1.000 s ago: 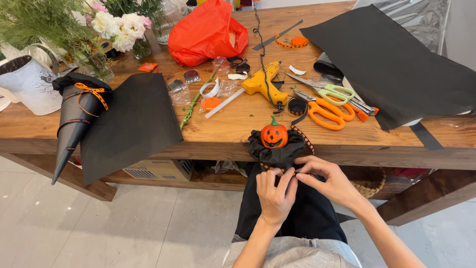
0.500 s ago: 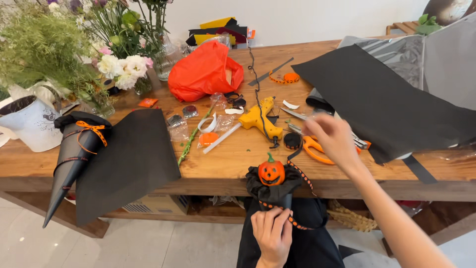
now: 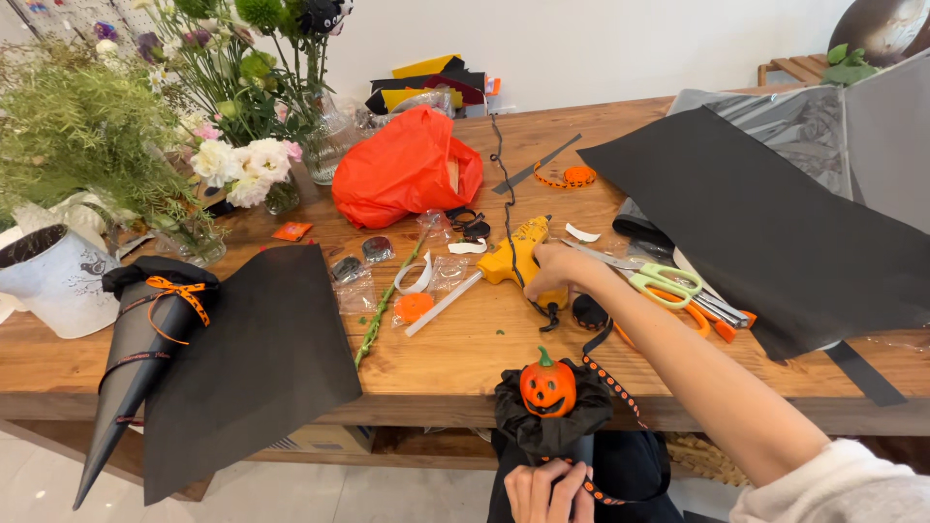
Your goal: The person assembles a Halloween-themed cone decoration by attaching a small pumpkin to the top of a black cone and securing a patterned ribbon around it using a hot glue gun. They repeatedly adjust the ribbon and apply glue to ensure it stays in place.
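Observation:
My right hand (image 3: 562,269) reaches across the wooden table (image 3: 465,358) and closes on the handle of the yellow glue gun (image 3: 518,260), whose black cord runs toward the back. My left hand (image 3: 547,489) grips the black stem below the table's front edge. That stem carries an orange pumpkin figure (image 3: 547,387) set in crumpled black paper (image 3: 528,426). A black ribbon with orange dots (image 3: 610,378) trails from it across the table edge.
Green-handled scissors (image 3: 668,283) and orange-handled scissors (image 3: 702,315) lie right of the glue gun. A large black sheet (image 3: 775,223) covers the right side. At left are another black sheet (image 3: 257,358), a black paper cone (image 3: 136,358), flowers (image 3: 242,165) and a white pot (image 3: 58,281). An orange bag (image 3: 407,169) sits centre back.
My right hand left the black stem, moved up over the table and came down on the glue gun. My left hand stayed on the stem. The camera tilted up.

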